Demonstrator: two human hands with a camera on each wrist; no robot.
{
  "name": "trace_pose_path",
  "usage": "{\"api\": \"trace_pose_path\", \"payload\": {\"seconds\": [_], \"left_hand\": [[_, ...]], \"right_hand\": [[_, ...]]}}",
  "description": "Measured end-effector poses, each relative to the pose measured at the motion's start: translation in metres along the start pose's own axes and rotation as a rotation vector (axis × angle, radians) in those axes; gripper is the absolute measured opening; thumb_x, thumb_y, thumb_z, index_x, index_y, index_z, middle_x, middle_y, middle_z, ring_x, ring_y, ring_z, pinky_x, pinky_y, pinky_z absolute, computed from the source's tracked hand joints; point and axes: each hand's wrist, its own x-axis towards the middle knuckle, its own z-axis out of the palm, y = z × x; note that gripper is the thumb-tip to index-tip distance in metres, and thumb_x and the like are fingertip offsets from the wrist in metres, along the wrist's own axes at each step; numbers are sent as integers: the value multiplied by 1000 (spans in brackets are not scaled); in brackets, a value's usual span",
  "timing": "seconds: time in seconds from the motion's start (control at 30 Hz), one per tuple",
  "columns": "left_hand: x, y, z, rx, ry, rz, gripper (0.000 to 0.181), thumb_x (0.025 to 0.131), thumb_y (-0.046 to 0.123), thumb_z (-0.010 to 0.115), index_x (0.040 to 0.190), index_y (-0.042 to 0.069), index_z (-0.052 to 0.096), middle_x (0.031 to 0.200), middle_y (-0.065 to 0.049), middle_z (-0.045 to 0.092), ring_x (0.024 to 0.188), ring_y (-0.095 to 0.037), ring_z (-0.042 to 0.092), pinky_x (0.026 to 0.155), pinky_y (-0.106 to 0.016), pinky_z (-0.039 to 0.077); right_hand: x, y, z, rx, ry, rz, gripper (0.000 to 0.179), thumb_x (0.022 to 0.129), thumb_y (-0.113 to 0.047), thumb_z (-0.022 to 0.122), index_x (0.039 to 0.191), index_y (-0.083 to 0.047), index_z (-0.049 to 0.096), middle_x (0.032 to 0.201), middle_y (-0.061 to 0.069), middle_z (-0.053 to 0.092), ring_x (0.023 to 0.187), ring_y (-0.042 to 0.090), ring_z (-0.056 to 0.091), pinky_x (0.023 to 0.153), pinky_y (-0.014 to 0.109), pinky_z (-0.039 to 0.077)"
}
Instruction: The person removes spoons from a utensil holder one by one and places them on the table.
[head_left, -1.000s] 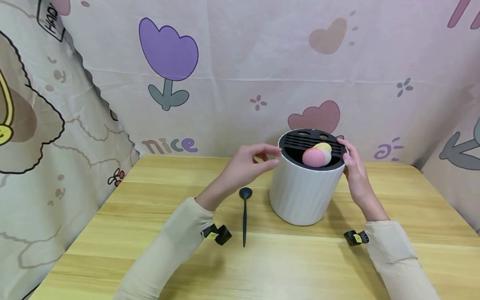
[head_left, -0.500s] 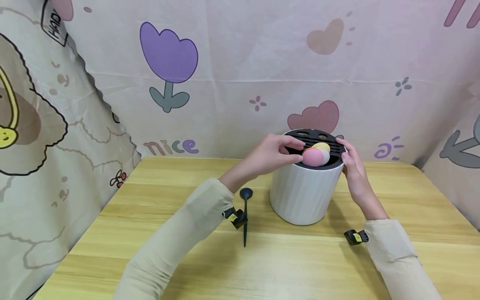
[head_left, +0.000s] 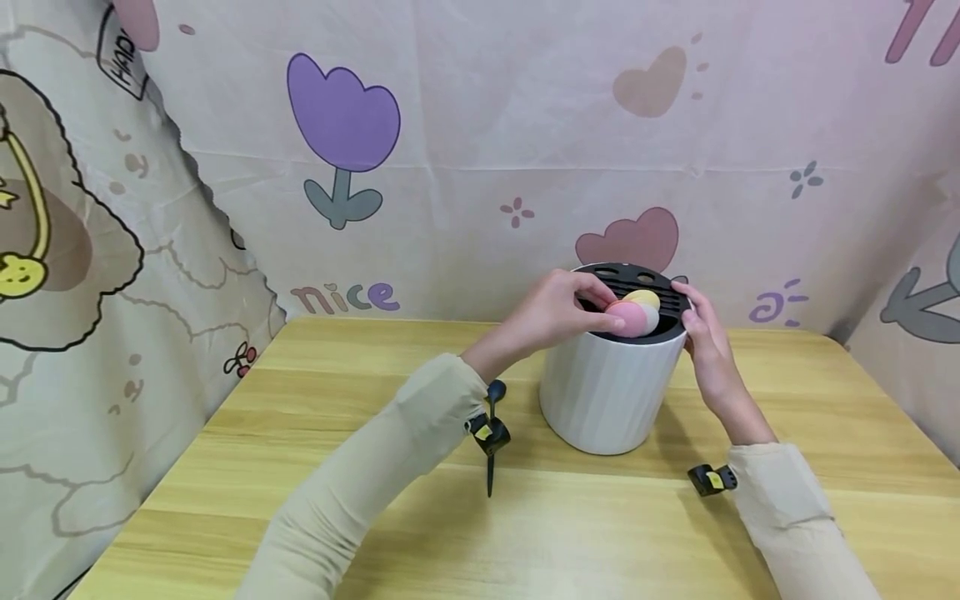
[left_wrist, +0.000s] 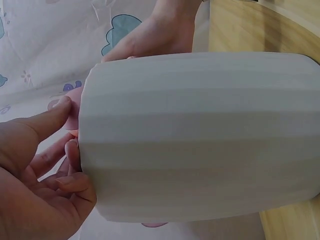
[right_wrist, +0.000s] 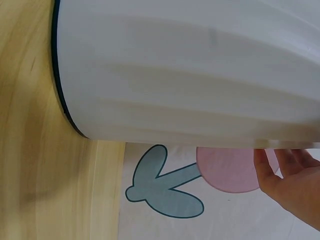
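Note:
A white ribbed utensil holder (head_left: 603,400) stands upright on the table, with a black slotted top (head_left: 671,298). Pink, white and yellow rounded pieces sit in its front opening; their kind does not show. My left hand (head_left: 551,312) pinches the pink egg-shaped piece (head_left: 628,318), thumb in front and fingertips behind, while the white piece (head_left: 649,320) and the yellow piece (head_left: 643,297) lie against it. In the left wrist view the thumb presses on the pink piece at the rim. From the right side, my right hand (head_left: 708,346) grips the holder near its rim.
On the wooden table (head_left: 300,467), a black long-handled spoon (head_left: 496,393) lies left of the holder, partly hidden under the left wrist's camera. A printed cloth (head_left: 465,100) hangs close behind the table, and another at the left side.
My left hand has moved right from the holder's left rim, across the opening, and now pinches the pink piece. My right hand stays on the holder's right side.

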Motion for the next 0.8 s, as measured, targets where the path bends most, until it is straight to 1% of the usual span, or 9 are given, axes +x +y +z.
{"api": "trace_pose_path", "payload": {"seconds": [0.07, 0.23, 0.37, 0.43, 0.53, 0.67, 0.8], "left_hand": [[1, 1, 0, -14, -1, -10, 24, 83, 17, 78, 103, 5, 72, 96, -1, 70, 86, -9, 62, 70, -17, 48], [1, 1, -1, -60, -6, -41, 20, 84, 14, 77, 101, 4, 72, 94, -2, 70, 77, -10, 61, 61, -21, 50], [2, 0, -1, -96, -13, -53, 18, 84, 13, 76, 99, 3, 72, 92, -2, 70, 72, -10, 59, 58, -22, 49], [2, -1, -1, -116, -18, -56, 16, 84, 11, 76, 97, 3, 72, 90, -2, 70, 70, -10, 58, 58, -22, 49], [2, -3, -2, -151, -28, -64, 14, 84, 9, 76, 95, 1, 72, 87, -4, 70, 62, -13, 56, 57, -23, 48], [3, -4, -4, -184, -58, -73, 13, 85, 8, 75, 95, 1, 70, 84, -4, 70, 54, -17, 53, 57, -25, 48], [5, -7, -7, -186, -71, -56, 13, 85, 8, 75, 95, 1, 71, 88, -3, 67, 57, -15, 53, 60, -24, 48]], "right_hand": [[0, 0, 0, 2, 3, -5, 50, 102, -31, 35, 148, -11, 34, 150, 16, 25, 126, 16, 37, 94, 16, 36], [0, 1, 0, 11, 8, -16, 48, 102, -30, 36, 147, -13, 37, 149, 15, 28, 126, 15, 38, 94, 16, 36], [0, 2, 1, 18, 7, -27, 47, 102, -29, 36, 146, -12, 37, 150, 16, 26, 126, 14, 37, 94, 14, 36], [0, 2, 1, 14, 8, -30, 48, 102, -29, 35, 146, -10, 36, 150, 17, 25, 127, 15, 37, 94, 14, 36], [1, 1, 2, 11, 4, -33, 49, 102, -28, 35, 147, -8, 35, 151, 19, 24, 128, 15, 37, 94, 14, 36], [0, 1, 2, 3, 1, -30, 49, 102, -28, 34, 147, -9, 35, 151, 18, 23, 128, 15, 36, 94, 14, 36], [0, 1, 2, -4, 3, -30, 48, 102, -28, 34, 146, -9, 35, 150, 17, 25, 126, 14, 37, 93, 14, 36]]}}
